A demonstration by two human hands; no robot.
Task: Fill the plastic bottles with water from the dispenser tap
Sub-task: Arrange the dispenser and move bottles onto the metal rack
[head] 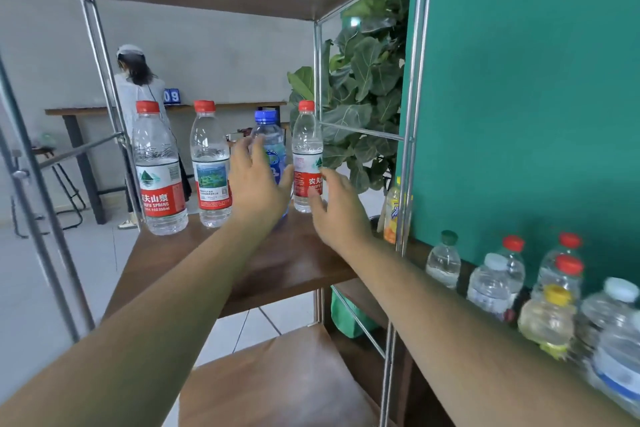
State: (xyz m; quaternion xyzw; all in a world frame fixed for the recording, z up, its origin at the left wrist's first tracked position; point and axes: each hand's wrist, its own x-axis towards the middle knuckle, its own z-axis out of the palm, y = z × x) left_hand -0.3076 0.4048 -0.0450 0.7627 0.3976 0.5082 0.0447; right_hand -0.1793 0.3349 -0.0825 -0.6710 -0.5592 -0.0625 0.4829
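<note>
With fingers of both hands spread and nothing clamped yet, close the left hand (256, 180) on the blue-capped bottle (268, 139) and the right hand (334, 204) on the red-capped bottle (306, 149) beside it, both upright on the shelf (294, 253). Grip at mid-body, then lift straight up.

Bare left hand (258, 184) and bare right hand (337, 208); both forearms uncovered to the frame edge
</note>
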